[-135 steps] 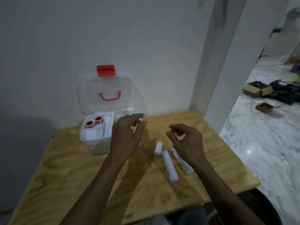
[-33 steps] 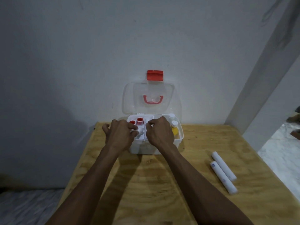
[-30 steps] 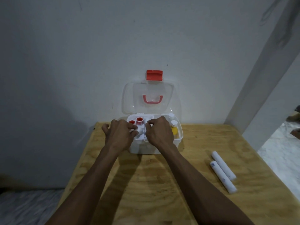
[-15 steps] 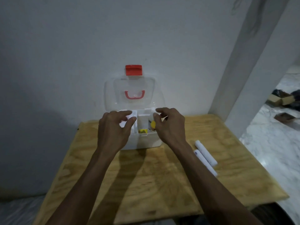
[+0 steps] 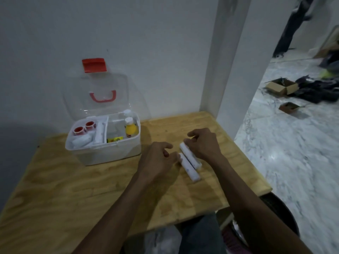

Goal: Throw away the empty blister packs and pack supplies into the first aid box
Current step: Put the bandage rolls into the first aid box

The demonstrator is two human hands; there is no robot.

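The white first aid box (image 5: 110, 153) stands open at the table's back left, its clear lid (image 5: 97, 88) leaning on the wall. Inside it are red tape rolls (image 5: 79, 130), white bandage rolls (image 5: 99, 133) and a yellow bottle (image 5: 130, 129). Two long white rolls lie side by side on the table right of the box. My right hand (image 5: 204, 144) curls over the far end of the back roll (image 5: 190, 157). My left hand (image 5: 157, 160) has its fingertips at the end of the front roll (image 5: 189, 170), fingers apart.
The wooden table (image 5: 64, 189) ends close on the right, by a white pillar (image 5: 225, 70). A dark round bin (image 5: 282, 215) stands below the table's right corner. Cardboard boxes (image 5: 281, 87) and dark bags lie on the marble floor beyond.
Both hands have left the box and moved right to the two long white rolls. The view has swung right, so the box now sits at the left.
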